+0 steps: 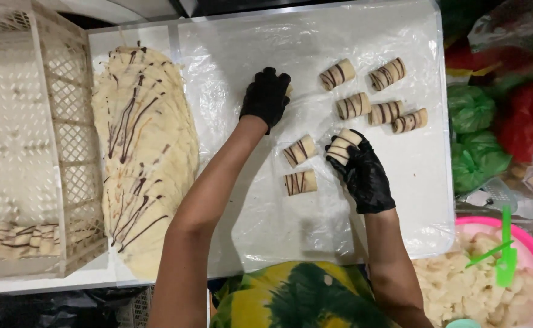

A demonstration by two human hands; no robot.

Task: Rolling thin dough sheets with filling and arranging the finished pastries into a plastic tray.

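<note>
The right hand (363,176), black-gloved, pinched a striped roll (343,144) at the fingertips. The left hand (266,96) curled over something hidden; its grip could not be told. Seven more rolls (369,94) lay on the clear plastic sheet (266,218). Green and red bags (497,115) sat at the far right.

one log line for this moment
left hand: fist on plastic sheet | right hand: holding striped roll | crepe stack: left

Striped cream roll (343,146) – short, brown lines, tilted – frame centre-right, just beside 2 similar rolls (300,165) lying on plastic sheet.
</note>
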